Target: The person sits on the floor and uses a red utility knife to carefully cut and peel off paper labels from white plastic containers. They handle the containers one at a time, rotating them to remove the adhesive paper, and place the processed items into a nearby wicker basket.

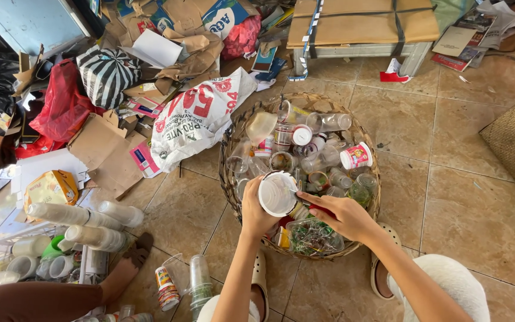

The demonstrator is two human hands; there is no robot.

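One clear plastic cup (278, 194) sits in my left hand (256, 210), fingers wrapped round its side so the open mouth tips up toward me and I can see into it; it hangs just over the near edge of the round wicker basket (229, 156), which keeps it above the pile it belongs with. My right hand (342, 216) is closed on something thin and red, its forefinger reaching to the cup's rim; what the red thing is I cannot make out, since my fingers cover most of it. Inside the basket, clear cups, small bottles and a pink-labelled tub (356, 156) lie jumbled, so those underneath are hidden. To my left, stacked white cups (84, 217) lie on the tiled floor (466, 203), beside another person's foot (127, 265), the leg cut off by the frame edge. A printed white sack (195, 116) slumps behind the basket.
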